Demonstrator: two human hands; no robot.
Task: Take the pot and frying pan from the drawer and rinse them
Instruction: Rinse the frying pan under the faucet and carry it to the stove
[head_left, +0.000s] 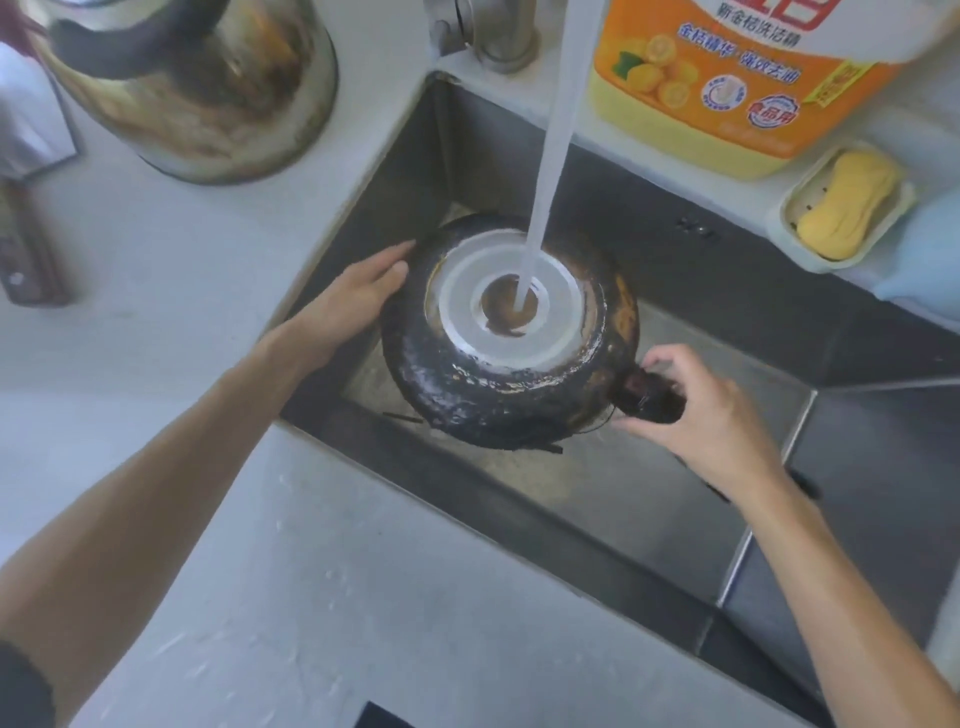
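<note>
A blackened frying pan (498, 395) is held upside down over the steel sink (649, 499), its scorched bottom facing up. Water from the tap (550, 156) falls onto the middle of the pan's base and spreads in a ring. My left hand (358, 296) rests with straight fingers against the pan's left rim. My right hand (701, 410) grips the pan's dark handle stub (649, 397) at the lower right. A stained metal pot (208, 88) with a dark handle stands on the counter at the upper left.
An orange dish soap bottle (737, 78) stands behind the sink. A yellow sponge (847, 205) lies in a tray at the right, beside a blue object (930, 249). A cleaver (26, 208) lies at the left edge. The tap base (488, 31) rises at the sink's back corner.
</note>
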